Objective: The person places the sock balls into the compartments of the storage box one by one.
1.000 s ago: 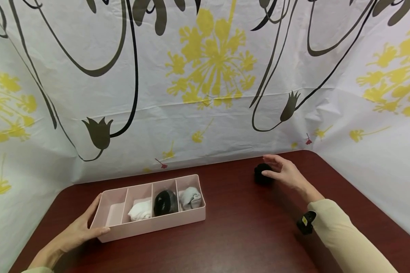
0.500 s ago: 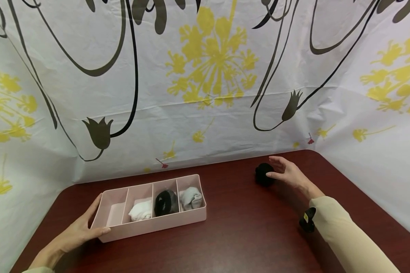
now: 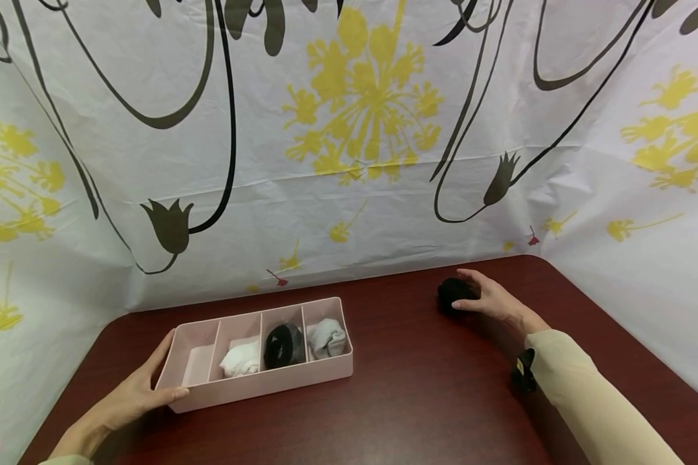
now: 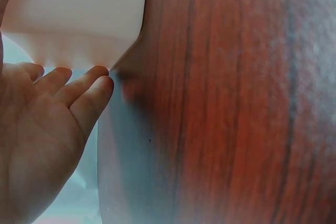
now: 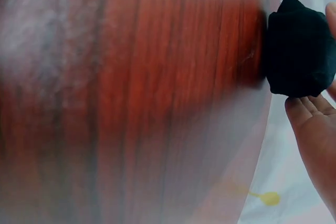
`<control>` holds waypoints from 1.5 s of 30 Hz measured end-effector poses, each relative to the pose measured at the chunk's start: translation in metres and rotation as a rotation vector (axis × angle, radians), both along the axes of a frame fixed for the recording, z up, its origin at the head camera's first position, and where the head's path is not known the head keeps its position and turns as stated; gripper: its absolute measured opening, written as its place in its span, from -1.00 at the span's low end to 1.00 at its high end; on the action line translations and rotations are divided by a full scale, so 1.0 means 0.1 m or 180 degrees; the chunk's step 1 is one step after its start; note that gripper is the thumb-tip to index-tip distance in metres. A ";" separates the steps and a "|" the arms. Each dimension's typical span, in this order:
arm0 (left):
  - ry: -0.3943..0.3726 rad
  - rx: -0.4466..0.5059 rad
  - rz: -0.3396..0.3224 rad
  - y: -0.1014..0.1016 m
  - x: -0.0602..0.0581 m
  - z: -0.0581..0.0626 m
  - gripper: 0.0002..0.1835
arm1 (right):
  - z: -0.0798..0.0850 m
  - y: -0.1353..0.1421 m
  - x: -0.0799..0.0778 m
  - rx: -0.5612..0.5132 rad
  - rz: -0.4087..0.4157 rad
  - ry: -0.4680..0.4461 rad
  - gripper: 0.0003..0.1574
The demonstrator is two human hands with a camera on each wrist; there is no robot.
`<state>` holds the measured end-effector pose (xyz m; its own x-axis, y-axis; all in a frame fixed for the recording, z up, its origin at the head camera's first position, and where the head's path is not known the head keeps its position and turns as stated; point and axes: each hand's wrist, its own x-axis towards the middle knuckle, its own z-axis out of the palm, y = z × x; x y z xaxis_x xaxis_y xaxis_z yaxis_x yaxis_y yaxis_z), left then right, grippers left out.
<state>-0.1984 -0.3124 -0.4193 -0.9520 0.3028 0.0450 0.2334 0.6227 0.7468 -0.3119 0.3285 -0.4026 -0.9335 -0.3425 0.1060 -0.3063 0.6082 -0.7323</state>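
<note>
My left hand (image 3: 125,394) holds the left end of a pink divided organizer box (image 3: 267,385), thumb on its front wall and fingers round the end. In the left wrist view, several fingertips (image 4: 97,72) touch the box wall. At the back right, my right hand (image 3: 500,305) has thumb and fingers around a balled-up black sock (image 3: 454,294) on the table. The right wrist view shows fingers touching that dark bundle (image 5: 299,51). Inside the box lie a white rolled sock (image 3: 241,358), a dark grey and black one (image 3: 284,345) and a light grey one (image 3: 327,338); its leftmost compartment holds nothing.
Everything stands on a dark reddish-brown wooden table (image 3: 395,400) with rounded back corners. A white sheet (image 3: 302,226) printed with yellow and grey flowers hangs closely behind it and at both sides.
My right hand has shifted slightly, and its thumb and fingers have closed in around the black sock. The left hand and the box stay put.
</note>
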 end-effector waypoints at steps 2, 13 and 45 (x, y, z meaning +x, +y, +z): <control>-0.0011 0.0005 0.0002 0.00 0.00 0.00 0.10 | -0.01 0.00 -0.01 0.0053 0.0004 0.0011 -0.03; 0.0003 0.0011 0.0030 0.01 0.01 0.00 0.11 | -0.06 0.00 -0.07 0.0224 0.0011 -0.0080 0.03; 0.0062 0.0047 -0.0021 0.02 0.00 -0.01 0.10 | -0.12 -0.04 -0.10 0.0553 -0.0312 0.0386 -0.09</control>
<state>-0.1983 -0.3104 -0.4202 -0.9489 0.3083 0.0679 0.2519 0.6100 0.7513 -0.3216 0.3242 -0.4143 -0.9473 -0.2736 0.1669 -0.3189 0.7532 -0.5753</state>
